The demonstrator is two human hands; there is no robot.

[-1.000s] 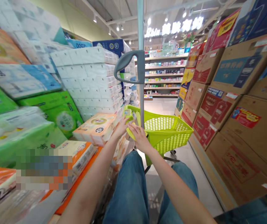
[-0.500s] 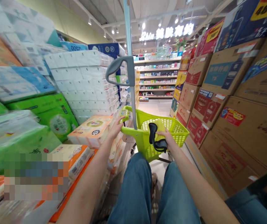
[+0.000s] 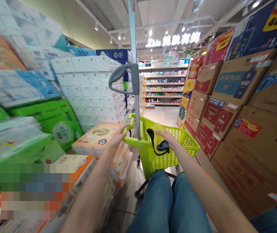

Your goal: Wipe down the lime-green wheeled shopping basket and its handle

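In a store aisle between stacked tissue packs (image 3: 87,94) and cartons (image 3: 250,152), the left hand (image 3: 115,137) is curled around the green basket handle (image 3: 131,122); the right hand (image 3: 167,137) lies open, touching a yellow cloth (image 3: 158,139) inside the basket (image 3: 186,142).

Left hand (image 3: 115,136) and right hand (image 3: 168,137) bare, forearms (image 3: 196,176) bare too, no sleeves showing up to the frame edge. Below and between both hands, blue denim jeans (image 3: 150,204), faded, loose through the legs, paler along the thighs.
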